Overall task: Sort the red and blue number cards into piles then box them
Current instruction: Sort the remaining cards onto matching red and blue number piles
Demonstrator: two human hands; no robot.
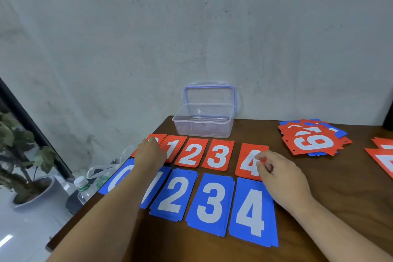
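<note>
A person's left hand (150, 153) reaches out over the red 0 pile (158, 136) at the far left corner of two card rows, forearm crossing the blue 0 pile (119, 178) and blue 1 pile (158, 185). It covers most of the pile, and whether its fingers lie flat or grip cannot be told. The right hand (278, 174), knuckles up and fingers curled, pinches the right edge of the red 4 pile (247, 155) between thumb and forefinger. Red piles numbered 0 to 4 form the far row and blue piles 0 to 4 the near row, side by side on the brown tabletop (319, 187). Both 0 piles lie right at the tabletop's slanting left edge. A clear plastic box (202, 127), lid standing open against the wall, sits just behind the red row. To the right, across a strip of bare wood, lies a loose heap of mixed cards (312, 140), with more red cards (382, 155) at the frame's edge. Bare wood also spreads in front of that heap. A water bottle (81, 189) and a potted plant (23, 155) stand on the floor to the left.
</note>
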